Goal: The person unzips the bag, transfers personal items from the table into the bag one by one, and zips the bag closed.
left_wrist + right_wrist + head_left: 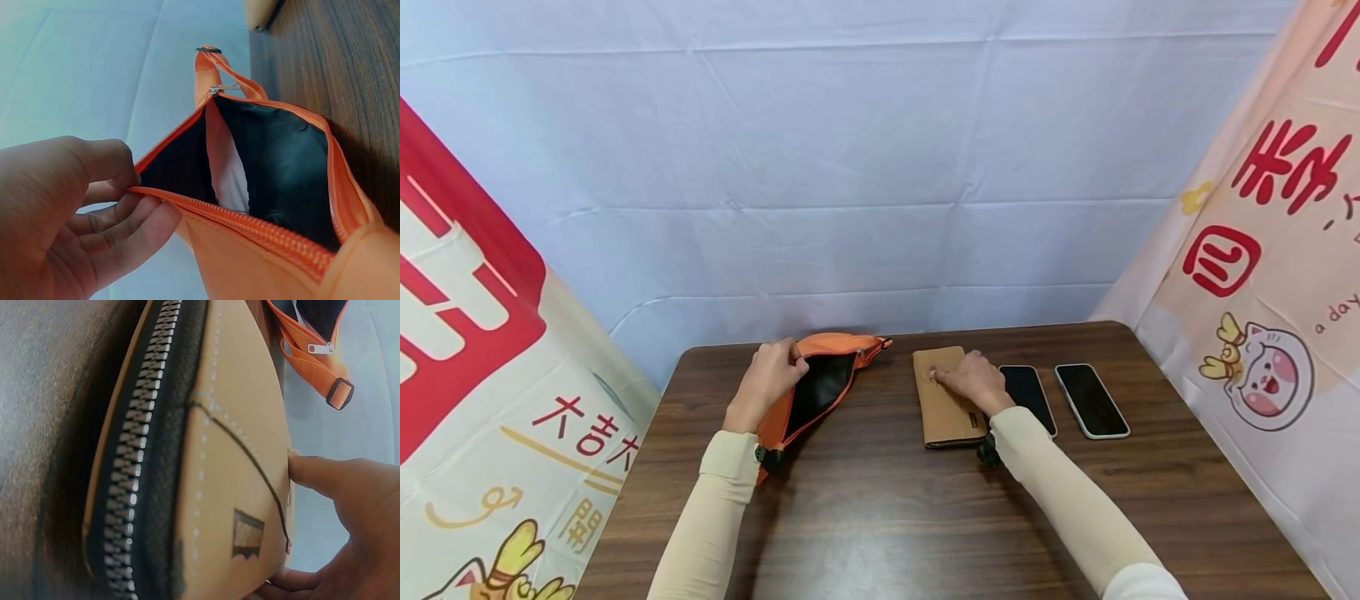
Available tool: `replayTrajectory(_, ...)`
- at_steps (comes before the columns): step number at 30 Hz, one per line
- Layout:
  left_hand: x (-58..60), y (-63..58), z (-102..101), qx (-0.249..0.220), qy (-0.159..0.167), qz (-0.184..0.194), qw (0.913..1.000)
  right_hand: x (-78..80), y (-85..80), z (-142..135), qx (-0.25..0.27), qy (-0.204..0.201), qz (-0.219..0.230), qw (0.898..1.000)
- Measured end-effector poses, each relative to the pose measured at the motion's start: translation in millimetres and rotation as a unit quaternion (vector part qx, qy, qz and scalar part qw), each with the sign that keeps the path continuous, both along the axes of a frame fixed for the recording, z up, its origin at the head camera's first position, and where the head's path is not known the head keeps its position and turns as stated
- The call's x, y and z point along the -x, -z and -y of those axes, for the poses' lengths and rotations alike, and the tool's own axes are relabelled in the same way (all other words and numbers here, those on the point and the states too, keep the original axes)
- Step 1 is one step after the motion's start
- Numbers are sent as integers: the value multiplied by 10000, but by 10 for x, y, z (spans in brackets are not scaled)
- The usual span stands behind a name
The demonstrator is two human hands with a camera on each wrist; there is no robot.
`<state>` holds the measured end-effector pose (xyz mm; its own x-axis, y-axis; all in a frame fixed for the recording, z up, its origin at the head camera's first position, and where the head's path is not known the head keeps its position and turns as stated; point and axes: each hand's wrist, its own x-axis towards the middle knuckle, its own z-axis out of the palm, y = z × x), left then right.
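An orange zip pouch (841, 342) with a black lining lies at the left of the table, its mouth spread wide. My left hand (769, 379) pinches the zip edge between thumb and fingers; in the left wrist view the pouch's zip teeth (250, 226) run away from that pinch. My right hand (977, 381) is on a tan zip wallet (942, 410). Its thumb (315, 473) lies against the wallet's face, with the other fingers bent round the edge, partly hidden. A metal zip (134, 450) runs along the wallet's side.
Two phones lie right of the wallet: a dark-screened phone (1028, 398) close to my right wrist, and a white-edged phone (1092, 402) farther right. The brown wooden table (865, 533) ends at a pale cloth backdrop (850, 167). Printed cloths hang at both sides.
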<state>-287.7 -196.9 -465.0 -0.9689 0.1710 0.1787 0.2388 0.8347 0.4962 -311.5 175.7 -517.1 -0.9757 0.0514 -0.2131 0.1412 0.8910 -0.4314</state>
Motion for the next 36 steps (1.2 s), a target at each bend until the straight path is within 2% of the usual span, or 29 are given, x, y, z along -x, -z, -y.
replayTrajectory(12, -1, 1, 5, -12, 13, -9, 10000, 12, 30, 35, 267, 158, 161, 9994)
replayTrajectory(25, 5, -5, -2, 36, -12, -48, 10000, 4, 16, 53, 441, 195, 33, 9988)
replayTrajectory(36, 10, 3, -10, 18, 50, -53, 10000, -6, -4, 54, 891, 359, 8, 9954)
